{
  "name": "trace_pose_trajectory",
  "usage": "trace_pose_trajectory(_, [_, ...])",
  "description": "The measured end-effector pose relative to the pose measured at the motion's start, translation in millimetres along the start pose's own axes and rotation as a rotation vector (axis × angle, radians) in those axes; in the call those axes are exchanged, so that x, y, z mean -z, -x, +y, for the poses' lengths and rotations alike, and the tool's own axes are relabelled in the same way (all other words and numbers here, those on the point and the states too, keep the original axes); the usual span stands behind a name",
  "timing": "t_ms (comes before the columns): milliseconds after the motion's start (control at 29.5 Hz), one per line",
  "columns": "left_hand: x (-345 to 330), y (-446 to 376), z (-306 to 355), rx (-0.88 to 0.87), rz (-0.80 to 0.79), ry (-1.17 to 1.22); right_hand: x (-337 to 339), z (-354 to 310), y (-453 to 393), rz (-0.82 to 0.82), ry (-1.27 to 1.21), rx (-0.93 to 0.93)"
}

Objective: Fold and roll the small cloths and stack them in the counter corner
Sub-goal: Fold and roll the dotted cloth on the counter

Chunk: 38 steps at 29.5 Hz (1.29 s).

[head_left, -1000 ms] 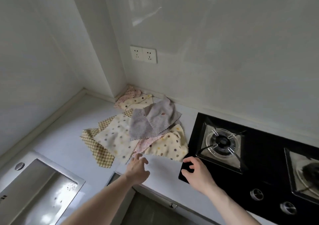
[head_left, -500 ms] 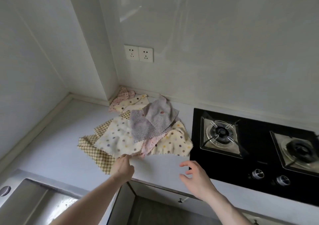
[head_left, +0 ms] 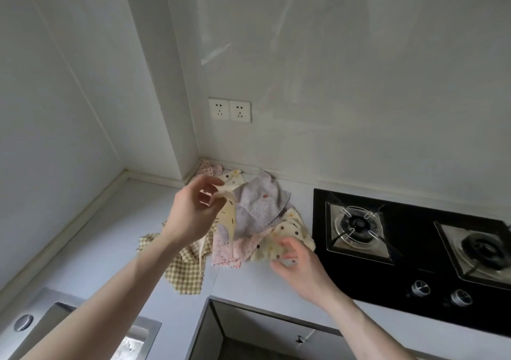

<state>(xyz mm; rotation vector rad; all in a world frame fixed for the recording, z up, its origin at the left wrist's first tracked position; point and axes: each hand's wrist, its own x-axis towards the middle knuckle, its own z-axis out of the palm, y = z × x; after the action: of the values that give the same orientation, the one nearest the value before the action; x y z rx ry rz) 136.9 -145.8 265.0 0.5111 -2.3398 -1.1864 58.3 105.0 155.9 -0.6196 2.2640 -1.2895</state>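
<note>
Several small cloths lie in a loose pile on the counter near the corner. My left hand point(head_left: 193, 207) pinches a cream dotted cloth point(head_left: 229, 218) by its top edge and holds it up, so it hangs over the pile. Below it lie a grey dotted cloth point(head_left: 260, 210), a pink cloth point(head_left: 228, 252), a tan checked cloth point(head_left: 185, 274) and another cream dotted cloth point(head_left: 290, 229). My right hand point(head_left: 298, 260) hovers over the front edge of that cream cloth, fingers loosely spread and blurred, holding nothing. More cloths point(head_left: 213, 170) sit in the corner.
A black gas hob point(head_left: 409, 274) with two burners and two knobs lies right of the pile. A steel sink point(head_left: 41, 329) is at the lower left. Two wall sockets point(head_left: 229, 110) sit above the corner. A dark gap under the counter opens at the front.
My left hand took hold of the cream dotted cloth and lifted it off the pile toward the corner. My right hand moved from near the hob to the pile's front right.
</note>
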Motion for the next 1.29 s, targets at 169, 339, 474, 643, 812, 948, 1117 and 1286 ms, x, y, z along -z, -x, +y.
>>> trace_pose_trajectory(169, [1, 20, 43, -0.055, -0.248, -0.081, -5, -24, 7, -0.067, -0.041, 0.052])
trace_pose_trajectory(339, [-12, 39, 56, -0.089, -0.362, -0.087, -5, -29, 27, -0.028, -0.012, 0.045])
trace_pose_trajectory(474, [-22, 46, 46, -0.097, -0.414, -0.159, 9, -8, 40, 0.126, 0.028, -0.046])
trace_pose_trajectory(643, [-35, 56, 22, -0.142, -0.575, -0.337, 33, 19, 65, 0.059, 0.081, -0.084])
trace_pose_trajectory(812, [-52, 63, 7, -0.099, -0.662, -0.358, 54, 47, 76, 0.039, 0.088, -0.135])
trace_pose_trajectory(948, [-78, 58, -2, -0.018, -0.657, -0.286, 71, 63, 66, 0.038, 0.102, -0.154])
trace_pose_trajectory(1117, [-148, 34, -51, 0.053, -0.531, -0.302, 88, 107, 15, 0.099, 0.147, -0.144])
trace_pose_trajectory(1286, [-225, 15, -131, 0.068, -0.451, -0.335, 78, 191, -41, 0.146, 0.215, -0.199])
